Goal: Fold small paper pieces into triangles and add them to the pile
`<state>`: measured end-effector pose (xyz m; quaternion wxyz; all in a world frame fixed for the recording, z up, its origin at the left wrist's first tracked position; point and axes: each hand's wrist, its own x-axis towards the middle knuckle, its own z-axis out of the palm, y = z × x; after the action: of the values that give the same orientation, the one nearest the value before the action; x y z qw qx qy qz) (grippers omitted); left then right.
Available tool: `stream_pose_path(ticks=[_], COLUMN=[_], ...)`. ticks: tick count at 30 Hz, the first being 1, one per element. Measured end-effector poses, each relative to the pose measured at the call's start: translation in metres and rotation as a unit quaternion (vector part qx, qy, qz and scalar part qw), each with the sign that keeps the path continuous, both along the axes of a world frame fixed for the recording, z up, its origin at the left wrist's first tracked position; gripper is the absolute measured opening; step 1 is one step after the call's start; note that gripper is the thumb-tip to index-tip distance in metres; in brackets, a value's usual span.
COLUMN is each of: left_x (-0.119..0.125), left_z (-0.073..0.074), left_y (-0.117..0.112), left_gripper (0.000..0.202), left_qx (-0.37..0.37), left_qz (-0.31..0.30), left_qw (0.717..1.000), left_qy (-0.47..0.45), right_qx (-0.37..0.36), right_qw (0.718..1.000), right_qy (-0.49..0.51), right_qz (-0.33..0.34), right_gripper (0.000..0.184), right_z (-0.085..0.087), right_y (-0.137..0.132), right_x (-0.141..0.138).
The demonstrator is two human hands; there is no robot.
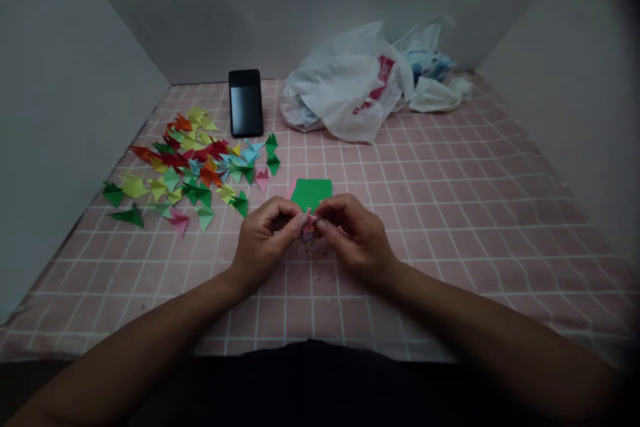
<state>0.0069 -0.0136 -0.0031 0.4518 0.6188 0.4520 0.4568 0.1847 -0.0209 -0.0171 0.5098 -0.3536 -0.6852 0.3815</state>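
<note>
My left hand [263, 237] and my right hand [353, 234] meet over the middle of the pink checked table cover [450, 214]. Both pinch a small folded pink paper piece [308, 227] between thumbs and fingertips. Just beyond the fingers lies a stack of flat green paper sheets [312, 192]. To the left spreads a pile of several folded paper triangles [195, 164] in green, yellow, red, orange, blue and pink.
A black phone [245, 102] stands upright at the back near the wall. White plastic bags [365, 84] lie crumpled at the back right. Grey walls close in the table on the left, back and right.
</note>
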Motion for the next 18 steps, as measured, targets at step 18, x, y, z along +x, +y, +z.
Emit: stream_pose_path(ticks=[18], left_x=[-0.0015], left_z=[-0.0033], left_y=[-0.0016], left_gripper=[0.006], left_qx=[0.17], left_qz=[0.015], left_qw=[0.978], left_qy=[0.116], right_qx=[-0.079], right_qw=[0.997], right_qy=[0.0], right_qz=[0.005], right_gripper=[0.005], right_z=[-0.0012], right_y=[-0.0004], right_x=[-0.0001])
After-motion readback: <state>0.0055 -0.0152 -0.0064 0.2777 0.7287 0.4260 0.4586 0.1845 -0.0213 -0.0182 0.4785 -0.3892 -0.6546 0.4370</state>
